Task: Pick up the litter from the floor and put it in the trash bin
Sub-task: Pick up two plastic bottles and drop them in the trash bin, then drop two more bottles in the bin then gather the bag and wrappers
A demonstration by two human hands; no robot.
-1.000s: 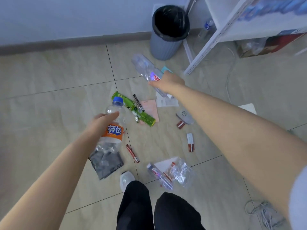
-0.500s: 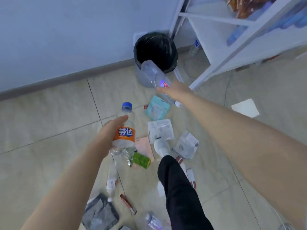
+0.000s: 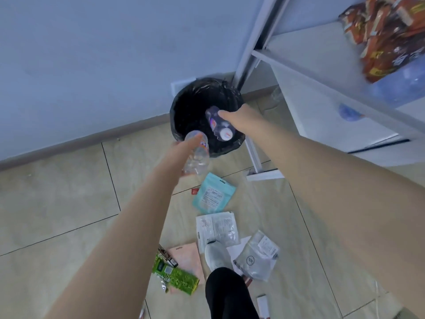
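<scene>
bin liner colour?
Black. The liner fills the trash bin and folds over its rim; it shows in the head view, the only one.

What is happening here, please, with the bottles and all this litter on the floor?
A person is clearing litter. The right hand holds a clear bottle over the open trash bin, which has a black liner. The left hand holds an orange-labelled bottle at the bin's near rim. Neither bottle is released yet. On the floor there remain a teal pouch, white packets, a clear bag and a green wrapper.
</scene>
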